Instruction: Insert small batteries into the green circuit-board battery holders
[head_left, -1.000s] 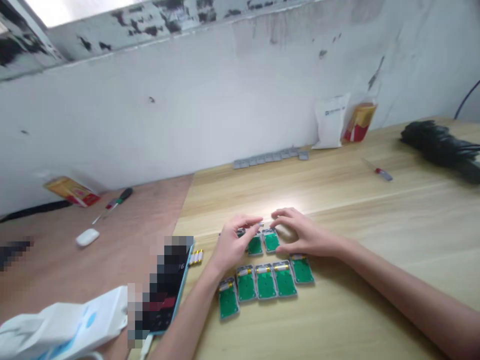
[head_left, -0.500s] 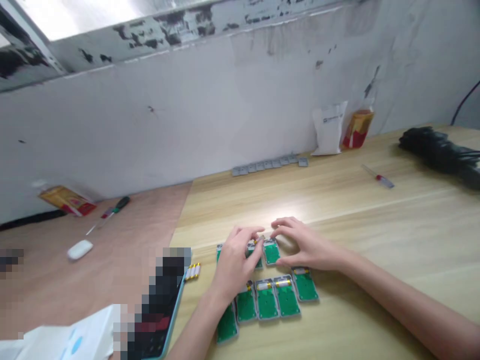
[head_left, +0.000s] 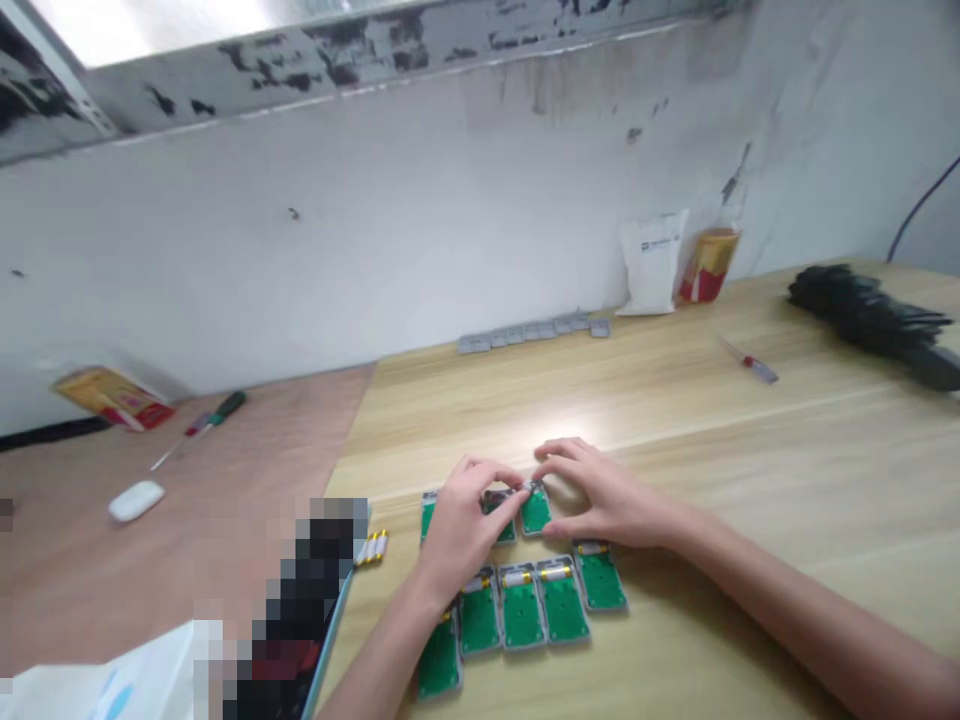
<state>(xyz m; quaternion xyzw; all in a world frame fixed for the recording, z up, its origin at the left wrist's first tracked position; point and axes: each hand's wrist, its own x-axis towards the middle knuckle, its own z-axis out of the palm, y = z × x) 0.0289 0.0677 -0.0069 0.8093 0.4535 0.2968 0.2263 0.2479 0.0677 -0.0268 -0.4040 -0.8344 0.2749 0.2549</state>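
My left hand (head_left: 469,510) is closed in a pinch at the top end of a green circuit board in a grey casing (head_left: 535,513). Its fingertips hold a small battery (head_left: 527,487), mostly hidden by them. Curved around the right side of that same board is my right hand (head_left: 592,495), its index finger at the top corner and its thumb at the lower right edge. Another board (head_left: 504,530) lies partly under my left hand. Nearer me is a row of similar boards (head_left: 523,612), several with a battery (head_left: 555,573) across the top.
Several loose batteries (head_left: 373,547) lie beside a dark, teal-edged object (head_left: 300,600), partly pixelated. Grey casing pieces (head_left: 525,333) line the wall. A screwdriver (head_left: 757,367), a white pouch (head_left: 651,265) and a black bundle (head_left: 862,315) are at the right. A white mouse-like object (head_left: 136,500) sits left.
My left fingertips have moved slightly down onto the top of the board with the battery, which shows less now. My right hand stays beside the board. The view has shifted slightly.
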